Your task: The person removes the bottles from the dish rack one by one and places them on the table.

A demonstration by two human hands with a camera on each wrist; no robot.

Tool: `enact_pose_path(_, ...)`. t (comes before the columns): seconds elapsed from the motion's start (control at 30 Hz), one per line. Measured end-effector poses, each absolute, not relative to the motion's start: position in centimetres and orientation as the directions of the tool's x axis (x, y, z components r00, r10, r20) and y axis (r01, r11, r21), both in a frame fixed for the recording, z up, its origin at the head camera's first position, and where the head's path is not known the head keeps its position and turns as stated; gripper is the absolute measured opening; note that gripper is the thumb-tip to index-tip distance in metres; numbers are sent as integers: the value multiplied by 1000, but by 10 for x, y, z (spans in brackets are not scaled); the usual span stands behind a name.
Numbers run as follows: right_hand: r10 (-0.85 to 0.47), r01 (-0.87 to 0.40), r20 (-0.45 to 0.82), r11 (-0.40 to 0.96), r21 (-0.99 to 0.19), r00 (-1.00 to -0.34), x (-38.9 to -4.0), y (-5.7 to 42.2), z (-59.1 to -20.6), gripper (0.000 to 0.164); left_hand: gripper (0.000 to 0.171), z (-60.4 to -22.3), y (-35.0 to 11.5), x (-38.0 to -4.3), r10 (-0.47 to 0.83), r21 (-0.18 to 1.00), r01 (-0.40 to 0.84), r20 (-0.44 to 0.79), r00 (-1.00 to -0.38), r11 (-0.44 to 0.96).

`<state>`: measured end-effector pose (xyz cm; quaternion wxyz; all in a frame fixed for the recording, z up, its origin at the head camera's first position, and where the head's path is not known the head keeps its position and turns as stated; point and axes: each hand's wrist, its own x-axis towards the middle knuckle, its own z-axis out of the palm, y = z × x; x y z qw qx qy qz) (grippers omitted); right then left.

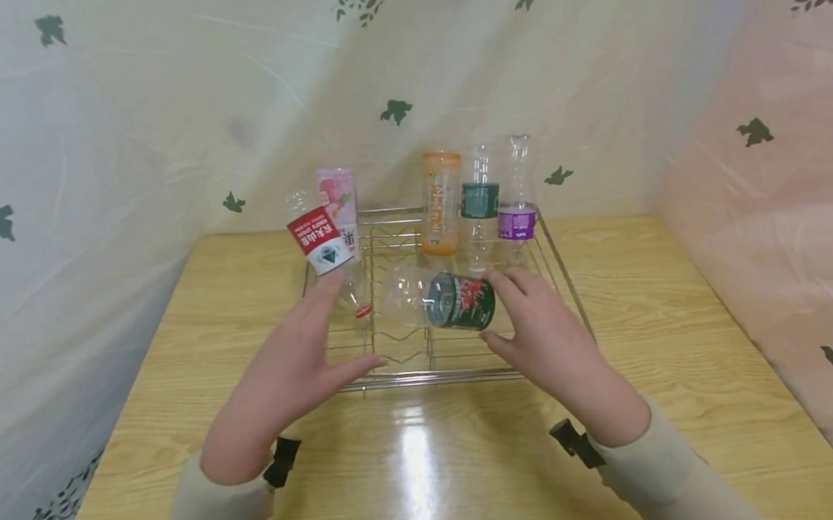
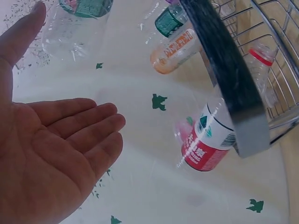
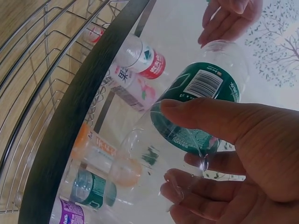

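Observation:
In the head view my right hand [image 1: 548, 335] grips a large clear plastic bottle [image 1: 407, 296] with a dark green label showing red fruit. The bottle lies sideways above the wire rack [image 1: 398, 379]. In the right wrist view, the thumb lies across the green label [image 3: 205, 81] and the fingers curl beneath the bottle. My left hand [image 1: 284, 373] hovers to the bottle's left, holding nothing. Its palm [image 2: 60, 144] faces up in the left wrist view, fingers nearly straight. Just beyond it, a red-and-white-labelled bottle [image 1: 319, 237] leans cap down in the rack.
A pink bottle [image 1: 338, 192] stands at the rack's back left. Toward the back right are an orange-ended bottle [image 1: 442, 203], a green-labelled bottle [image 1: 481, 201] and a purple-labelled bottle [image 1: 517, 221]. Behind the wooden table [image 1: 695, 334] hangs a patterned curtain [image 1: 279, 81].

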<state>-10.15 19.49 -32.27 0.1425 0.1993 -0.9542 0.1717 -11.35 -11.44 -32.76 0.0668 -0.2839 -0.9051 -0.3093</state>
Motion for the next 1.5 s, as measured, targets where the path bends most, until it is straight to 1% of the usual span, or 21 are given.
enact_pose_path(0.27, -359, -454, 349, 857, -244, -866, -101, 195, -325, 76, 106, -317, -104, -116, 509, 473, 579, 282, -813, 664)
enact_pose_path(0.5, -362, -450, 332, 859, -244, -871, -99, 189, -326, 78, 103, -310, -90, -120, 541, 416, 609, 281, -793, 675)
enact_pose_path(0.63, -382, -460, 325, 862, -213, -865, -100, 183, -325, 77, 103, -307, -84, -121, 557, 384, 615, 264, -788, 689)
enact_pose_path(0.83, -400, -470, 321, 865, -178, -858, -98, 177, -323, 76, 103, -305, -75, -123, 582, 305, 619, 214, -785, 723)
enact_pose_path(1.0, -408, -475, 328, 865, -160, -852, -97, 174, -323, 76, 102, -304, -66, -124, 587, 277, 599, 133, -798, 751)
enact_pose_path(1.17, -413, -471, 315, 872, -135, -855, -95, 172, -324, 76, 96, -305, -55, -125, 585, 228, 585, 77, -807, 778)
enact_pose_path(1.33, -419, -471, 301, 873, -127, -857, -95, 169, -324, 76, 91, -305, -46, -124, 583, 161, 585, 69, -810, 795)
enact_pose_path(1.5, -435, -485, 316, 869, -98, -843, -96, 166, -325, 75, 81, -307, -39, -122, 599, 103, 604, 75, -797, 790)
